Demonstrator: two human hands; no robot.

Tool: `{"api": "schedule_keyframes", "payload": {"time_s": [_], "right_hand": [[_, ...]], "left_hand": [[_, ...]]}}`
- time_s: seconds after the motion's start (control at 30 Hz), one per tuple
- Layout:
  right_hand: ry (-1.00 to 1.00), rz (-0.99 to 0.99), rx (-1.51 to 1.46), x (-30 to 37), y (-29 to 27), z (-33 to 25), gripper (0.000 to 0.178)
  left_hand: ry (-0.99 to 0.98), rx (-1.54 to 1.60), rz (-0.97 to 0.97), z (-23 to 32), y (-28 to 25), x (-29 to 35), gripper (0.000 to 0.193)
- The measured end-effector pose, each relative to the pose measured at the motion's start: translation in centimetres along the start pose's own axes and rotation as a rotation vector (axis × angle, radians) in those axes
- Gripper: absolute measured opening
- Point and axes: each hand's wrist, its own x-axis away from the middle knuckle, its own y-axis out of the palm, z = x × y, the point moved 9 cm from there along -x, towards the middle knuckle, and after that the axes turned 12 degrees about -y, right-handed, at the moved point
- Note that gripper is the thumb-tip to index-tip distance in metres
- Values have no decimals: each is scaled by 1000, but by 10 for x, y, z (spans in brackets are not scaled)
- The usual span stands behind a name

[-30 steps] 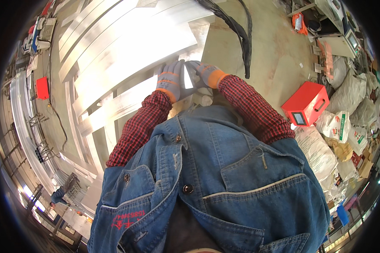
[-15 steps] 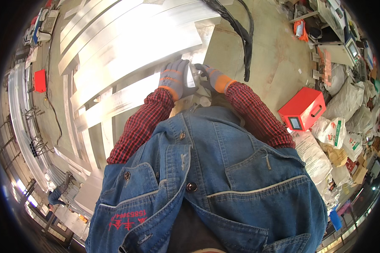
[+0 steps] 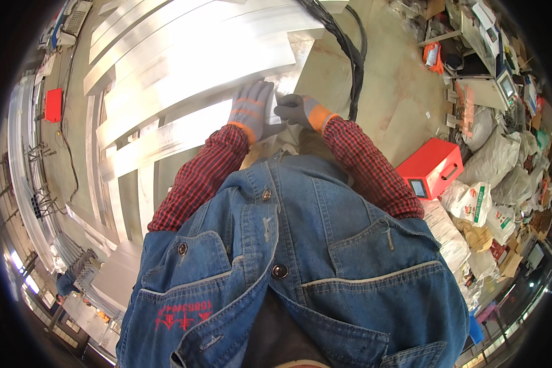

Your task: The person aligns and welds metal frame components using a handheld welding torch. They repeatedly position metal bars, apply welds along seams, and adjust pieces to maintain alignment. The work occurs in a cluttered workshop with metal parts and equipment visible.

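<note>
My left hand [image 3: 250, 111], in a grey glove with orange bands, lies across the right end of a long silvery metal bar [image 3: 172, 144]. Its fingers stretch flat toward the far side, the thumb apart on the near side. Just right of that end, my right hand [image 3: 302, 112] wears a matching glove. Its fingers are curled together, tips close to the bar's end; whatever they hold is hidden. Beyond both hands spreads a row of wide, bright metal strips [image 3: 208, 67], washed out by glare.
Thick black cables [image 3: 343, 43] run down to the floor right of the strips. A red box with a small screen [image 3: 432, 168] stands at my right, beside piled sacks [image 3: 466, 202]. Further left are a smaller red box [image 3: 53, 105] and a stack of long metal profiles [image 3: 27, 178].
My right hand's fingers have closed and moved slightly left, toward the bar's end. The left hand stays on the bar. The whole view has shifted a little.
</note>
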Motion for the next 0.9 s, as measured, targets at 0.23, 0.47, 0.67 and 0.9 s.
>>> {"api": "schedule_keyframes", "payload": {"time_s": [0.23,0.47,0.67,0.9], "right_hand": [[51,-70,-15,-7,-2,4,66],[48,-137,67,-12,-10,1,60],[59,-193,121,-14,-11,-10,49],[13,-188,183,-12,-11,-10,52]], "left_hand": [[117,-31,-69,1,13,59,55],[298,-173,-113,32,29,65,55],[119,-252,-384,35,33,31,47],[75,-222,-446,41,29,31,36]]}}
